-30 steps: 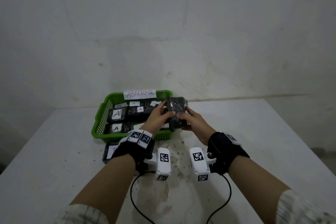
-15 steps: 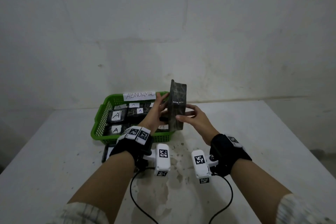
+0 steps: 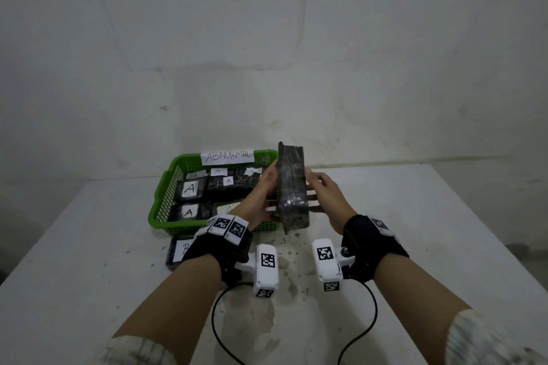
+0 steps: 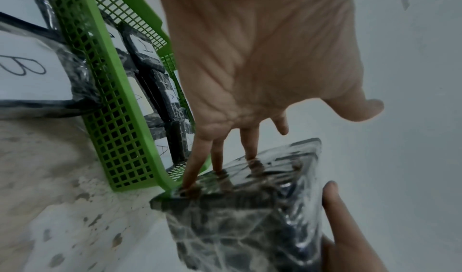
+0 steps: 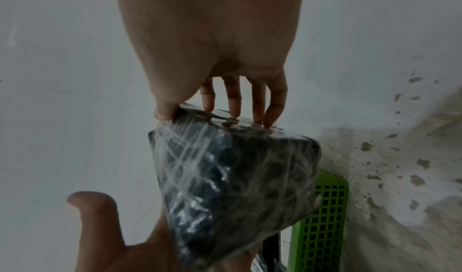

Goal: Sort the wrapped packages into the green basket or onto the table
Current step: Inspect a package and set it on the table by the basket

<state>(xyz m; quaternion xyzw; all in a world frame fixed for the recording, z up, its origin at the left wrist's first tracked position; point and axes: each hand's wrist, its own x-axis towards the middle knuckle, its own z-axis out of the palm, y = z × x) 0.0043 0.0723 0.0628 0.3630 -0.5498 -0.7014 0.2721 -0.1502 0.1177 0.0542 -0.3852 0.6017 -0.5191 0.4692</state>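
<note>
A dark package wrapped in clear film [image 3: 292, 186] stands on its narrow edge in the air, just right of the green basket's [image 3: 166, 186] front right corner. My left hand [image 3: 267, 186] presses straight fingers against its left face, thumb held apart. My right hand [image 3: 314, 192] lays its fingertips on the right face, with the thumb at the top edge. In the left wrist view my fingers [image 4: 217, 157] touch the package [image 4: 250, 217] next to the basket [image 4: 120, 138]. The right wrist view shows the package [image 5: 225, 177] between both hands. No label shows on it.
Several packages labelled A [image 3: 191, 189] lie in the basket, which carries an ABNORMAL sign [image 3: 227, 157]. A package labelled B [image 3: 181, 249] lies on the white table [image 3: 415, 231] in front of the basket, partly behind my left wrist. A wall stands behind the table.
Both hands have turned the package from lying low and tilted to standing upright on its edge. It rose, then sank slightly in the last half second.
</note>
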